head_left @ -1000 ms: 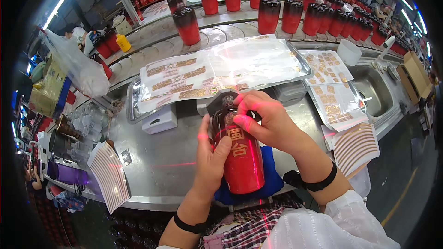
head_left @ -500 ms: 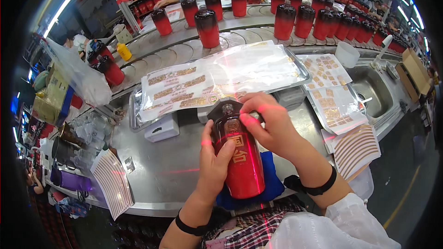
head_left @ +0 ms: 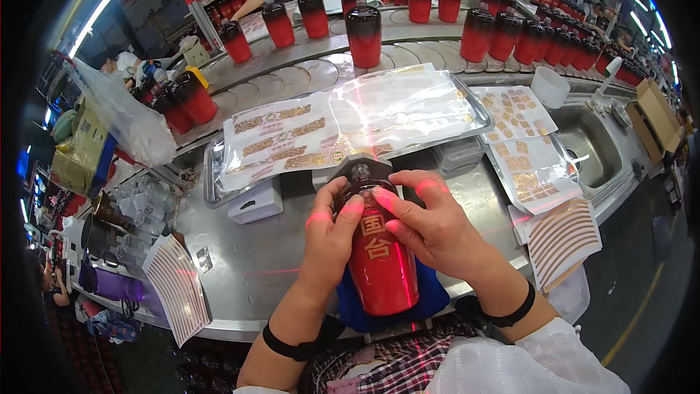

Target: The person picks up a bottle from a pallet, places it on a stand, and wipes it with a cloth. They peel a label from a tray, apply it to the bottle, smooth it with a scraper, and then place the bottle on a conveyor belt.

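A bottle, red below and dark toward its neck, leans back on a blue cloth at the bench's near edge, neck pointing away from me. Gold lettering runs down its front. Its neck end rests at a dark angular holder. My left hand wraps the bottle's left shoulder, thumb on the front. From the right, my right hand grips the shoulder, its thumb and fingers pressed near a small gold mark above the lettering. A red laser line crosses the bottle and both hands.
Beyond the bottle, sheets of gold decals lie on a metal tray. More decal sheets lie right, beside a sink. Striped strip sheets lie left. Red bottles stand on a conveyor; co-workers sit behind.
My right hand has gone from pinching near the neck to gripping the bottle's right shoulder. My left hand has shifted up to the shoulder. Conveyor bottles have moved right.
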Tool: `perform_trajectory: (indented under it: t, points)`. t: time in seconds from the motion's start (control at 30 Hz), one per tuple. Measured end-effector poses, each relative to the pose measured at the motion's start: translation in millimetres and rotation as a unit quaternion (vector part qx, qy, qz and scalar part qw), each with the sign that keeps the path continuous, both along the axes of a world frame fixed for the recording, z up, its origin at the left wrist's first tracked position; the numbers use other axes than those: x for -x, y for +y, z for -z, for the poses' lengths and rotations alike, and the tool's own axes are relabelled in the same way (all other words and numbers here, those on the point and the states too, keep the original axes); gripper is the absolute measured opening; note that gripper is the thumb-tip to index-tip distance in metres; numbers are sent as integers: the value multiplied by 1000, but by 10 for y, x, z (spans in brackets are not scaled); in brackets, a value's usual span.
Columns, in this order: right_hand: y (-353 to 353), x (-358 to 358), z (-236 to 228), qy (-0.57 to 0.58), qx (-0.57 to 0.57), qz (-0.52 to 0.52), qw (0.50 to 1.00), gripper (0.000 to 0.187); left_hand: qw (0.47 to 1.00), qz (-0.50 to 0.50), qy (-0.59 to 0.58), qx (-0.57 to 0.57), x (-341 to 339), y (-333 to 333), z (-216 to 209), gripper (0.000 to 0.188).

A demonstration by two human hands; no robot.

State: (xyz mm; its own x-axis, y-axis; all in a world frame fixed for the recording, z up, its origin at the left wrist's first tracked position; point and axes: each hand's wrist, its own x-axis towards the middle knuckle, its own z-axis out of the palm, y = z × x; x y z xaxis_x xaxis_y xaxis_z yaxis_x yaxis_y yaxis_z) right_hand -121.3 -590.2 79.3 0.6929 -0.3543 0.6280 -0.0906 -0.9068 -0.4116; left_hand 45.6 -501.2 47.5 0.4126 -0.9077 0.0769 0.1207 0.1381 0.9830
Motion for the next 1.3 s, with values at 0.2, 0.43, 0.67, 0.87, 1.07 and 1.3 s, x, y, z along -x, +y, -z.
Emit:
perform_trajectory:
  t: [0.2,0.43,0.67,0.87,1.07,1.3]
  points:
    - [-7,1,28,-2,-14,6,1000,42,1000,9,20,-9,0,-3,-7,51]
    - [-16,27,-2,-21,-51,22,998,38,997,24,80,-6,12,-33,-28,47]
    - [-197,-180,-341,3,-270,3,963,22,990,44,132,-31,-7,-67,-79,44]
    - [-247,-71,85,-18,-388,49,920,28,995,21,89,-42,7,-66,-126,46]
    - [-235,-80,122,-19,-435,40,900,25,840,-36,-520,149,-122,114,-332,51]
    - [-277,2,214,-34,-383,62,921,27,825,7,-546,144,-123,136,-212,46]
